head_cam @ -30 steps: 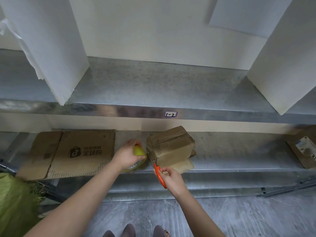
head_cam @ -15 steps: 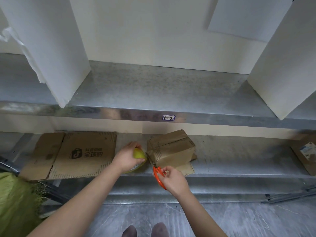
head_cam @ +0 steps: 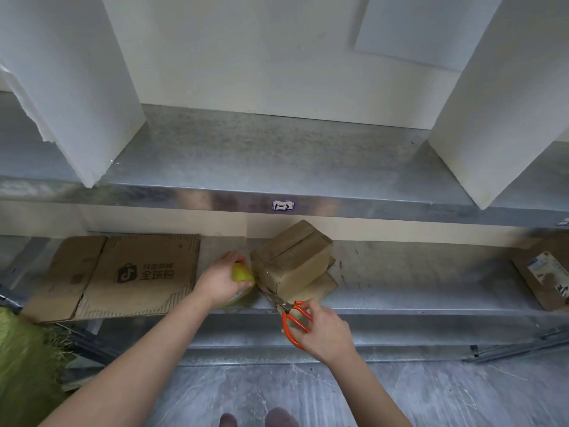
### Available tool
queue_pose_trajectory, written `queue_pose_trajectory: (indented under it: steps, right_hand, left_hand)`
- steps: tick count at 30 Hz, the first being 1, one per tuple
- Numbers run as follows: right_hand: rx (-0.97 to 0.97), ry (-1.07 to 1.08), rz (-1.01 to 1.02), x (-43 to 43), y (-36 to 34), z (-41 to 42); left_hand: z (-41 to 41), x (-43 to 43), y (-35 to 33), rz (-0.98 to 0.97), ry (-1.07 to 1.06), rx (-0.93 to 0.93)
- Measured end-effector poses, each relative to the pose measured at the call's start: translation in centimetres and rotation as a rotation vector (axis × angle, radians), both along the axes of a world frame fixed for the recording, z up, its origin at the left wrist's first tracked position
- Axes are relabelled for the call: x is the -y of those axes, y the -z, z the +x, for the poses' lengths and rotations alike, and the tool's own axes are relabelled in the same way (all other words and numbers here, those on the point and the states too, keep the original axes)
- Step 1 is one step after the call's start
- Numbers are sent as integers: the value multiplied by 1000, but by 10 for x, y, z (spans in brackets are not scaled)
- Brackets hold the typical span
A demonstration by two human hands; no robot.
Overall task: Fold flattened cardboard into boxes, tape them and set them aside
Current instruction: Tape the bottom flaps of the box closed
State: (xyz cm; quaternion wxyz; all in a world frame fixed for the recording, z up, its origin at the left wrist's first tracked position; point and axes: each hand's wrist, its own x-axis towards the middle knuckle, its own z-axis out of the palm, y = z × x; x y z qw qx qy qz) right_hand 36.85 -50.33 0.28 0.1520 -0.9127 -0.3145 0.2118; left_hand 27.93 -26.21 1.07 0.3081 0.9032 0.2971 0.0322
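So the folded box [head_cam: 292, 260] is sitting on the lower shelf [head_cam: 415, 282], on top of what looks like another flat piece, turned a bit so its long side runs from near-left to far-right. Left hand [head_cam: 221, 280] is wrapped around the yellow tape roll [head_cam: 241, 272], parked just beside the box's left end, touching or close to it, can't really tell. Right hand [head_cam: 326, 331] is gripping the orange scissors [head_cam: 284, 323] by the handles, below and in front of the box, blades pointing up and left at the box's near-left corner, right into the little gap between roll and box.

That gap is the whole game imo: the tape strip should run across it, though I can't actually make out the strip. The right hand is the one that has to close the cut, while the left just keeps the roll pulled away to the left.

Flattened cardboard [head_cam: 129, 272] is lying well off to the left on the same shelf, not yet folded
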Motion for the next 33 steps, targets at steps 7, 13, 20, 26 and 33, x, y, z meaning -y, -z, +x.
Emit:
queue_pose_trajectory:
  steps: [7,13,20,26,33]
  right_hand:
    - [383,-108,63,62,17,46]
    - [393,64,83,78,36,124]
    - [209,249,28,56,66,164]
    - [204,195,-11,54,80,170]
    - [84,-44,490,15,20,153]
  left_hand:
    - [-2,7,5,9,-58,7]
    - [-5,15,12,15,-129,20]
    - [0,26,11,20,-181,-5]
    - [1,29,14,15,-190,-11]
    - [-4,32,17,-14,-169,-3]
